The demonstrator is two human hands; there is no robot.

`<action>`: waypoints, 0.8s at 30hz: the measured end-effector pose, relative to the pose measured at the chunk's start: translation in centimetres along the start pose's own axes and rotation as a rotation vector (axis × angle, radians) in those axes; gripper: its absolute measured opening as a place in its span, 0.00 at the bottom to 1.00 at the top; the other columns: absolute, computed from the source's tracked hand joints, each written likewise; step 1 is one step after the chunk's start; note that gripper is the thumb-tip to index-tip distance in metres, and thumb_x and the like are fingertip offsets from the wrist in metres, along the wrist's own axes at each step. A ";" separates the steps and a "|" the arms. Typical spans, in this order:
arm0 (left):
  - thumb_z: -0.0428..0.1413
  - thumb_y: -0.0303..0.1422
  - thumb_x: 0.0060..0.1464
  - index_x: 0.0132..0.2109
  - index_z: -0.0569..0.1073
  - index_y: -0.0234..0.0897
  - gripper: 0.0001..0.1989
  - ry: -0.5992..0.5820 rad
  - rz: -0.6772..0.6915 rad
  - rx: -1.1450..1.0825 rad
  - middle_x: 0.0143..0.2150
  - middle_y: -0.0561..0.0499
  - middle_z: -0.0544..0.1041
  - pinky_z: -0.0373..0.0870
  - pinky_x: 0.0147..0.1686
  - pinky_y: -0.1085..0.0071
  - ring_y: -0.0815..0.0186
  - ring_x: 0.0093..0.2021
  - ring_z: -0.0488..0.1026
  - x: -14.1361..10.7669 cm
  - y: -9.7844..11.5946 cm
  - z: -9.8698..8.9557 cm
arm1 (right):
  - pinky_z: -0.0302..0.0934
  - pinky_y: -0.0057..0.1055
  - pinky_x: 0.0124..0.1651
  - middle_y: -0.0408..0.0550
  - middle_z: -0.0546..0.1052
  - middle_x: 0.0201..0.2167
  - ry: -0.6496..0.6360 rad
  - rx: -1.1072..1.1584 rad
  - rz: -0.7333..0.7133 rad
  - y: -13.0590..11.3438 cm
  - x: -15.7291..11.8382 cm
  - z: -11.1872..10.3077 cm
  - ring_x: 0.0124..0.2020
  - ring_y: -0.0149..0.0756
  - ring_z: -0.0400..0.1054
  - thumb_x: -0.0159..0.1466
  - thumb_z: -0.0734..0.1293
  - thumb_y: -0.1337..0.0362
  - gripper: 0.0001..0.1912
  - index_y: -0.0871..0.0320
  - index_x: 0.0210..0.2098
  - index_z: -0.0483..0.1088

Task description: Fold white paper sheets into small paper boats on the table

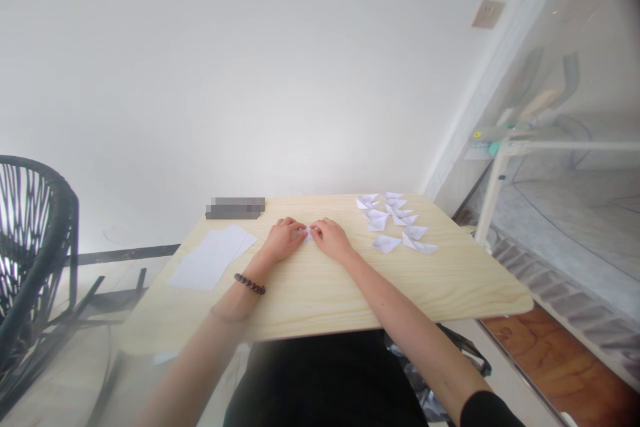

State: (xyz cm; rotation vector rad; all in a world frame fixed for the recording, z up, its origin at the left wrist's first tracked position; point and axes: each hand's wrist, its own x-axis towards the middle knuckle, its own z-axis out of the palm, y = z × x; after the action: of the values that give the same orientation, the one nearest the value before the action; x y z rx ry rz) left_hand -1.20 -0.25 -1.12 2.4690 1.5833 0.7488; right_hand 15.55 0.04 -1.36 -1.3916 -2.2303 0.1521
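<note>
Both hands meet over a small piece of folded white paper [309, 233] at the middle of the table. My left hand [285, 239] is closed on its left side, thumb and fingers pinching the edge. From the right, my right hand [330, 237] pinches the same paper, its fingers curled. Most of the paper is hidden by my fingers, so its exact shape cannot be made out. To the right of my hands lie several folded white paper boats [387, 244] in loose rows. Flat white paper sheets [210, 257] overlap one another to the left.
The pale wooden table [310, 307] stands against a white wall. A blurred-out dark object [235, 208] lies at its back left. A dark woven chair [40, 247] is at the left, and a white metal frame [493, 193] rises beyond the table's right edge.
</note>
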 end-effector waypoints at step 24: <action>0.45 0.41 0.52 0.42 0.70 0.42 0.15 -0.001 0.006 0.001 0.40 0.48 0.69 0.60 0.45 0.65 0.62 0.43 0.64 0.0 0.0 0.0 | 0.52 0.26 0.42 0.48 0.69 0.33 0.024 0.007 -0.009 0.3 0.1 0.5 0.37 0.31 0.62 0.61 0.55 0.61 0.12 0.58 0.38 0.66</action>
State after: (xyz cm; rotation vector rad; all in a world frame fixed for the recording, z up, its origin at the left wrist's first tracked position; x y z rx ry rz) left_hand -1.23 -0.21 -1.12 2.4752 1.5774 0.7477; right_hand 15.54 0.35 -1.87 -1.3725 -2.2142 0.1397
